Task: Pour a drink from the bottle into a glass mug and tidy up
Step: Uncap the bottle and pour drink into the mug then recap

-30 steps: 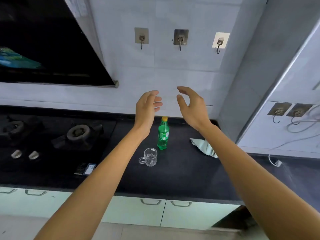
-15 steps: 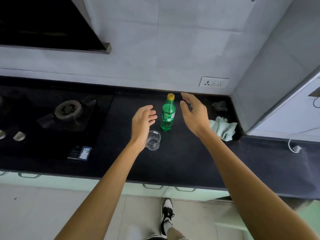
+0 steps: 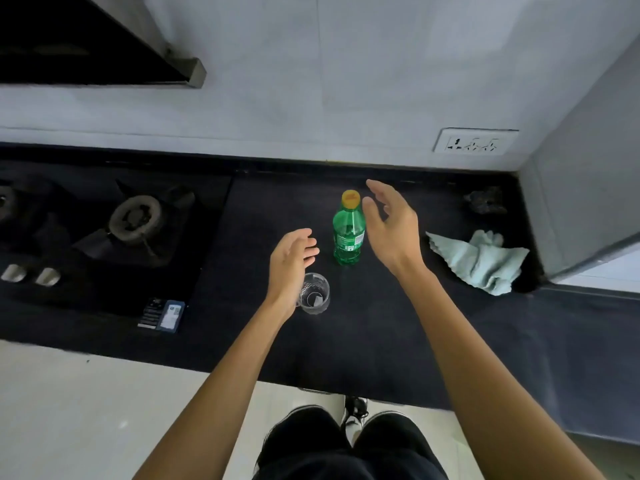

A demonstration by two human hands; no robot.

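I see a dark countertop (image 3: 363, 341) below a pale tiled wall (image 3: 311, 81), stove (image 3: 135, 216) at left. The bottle (image 3: 348, 237) stands upright, cap pointing up, glass mug (image 3: 314, 297) nearer. My left hand (image 3: 289, 263) and right hand (image 3: 393, 226) are both spread, empty.

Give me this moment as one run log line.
phase: pre-grasp | left hand: open, by glass mug | right hand: open, beside bottle, no grip | bottle: upright, capped | glass mug: empty
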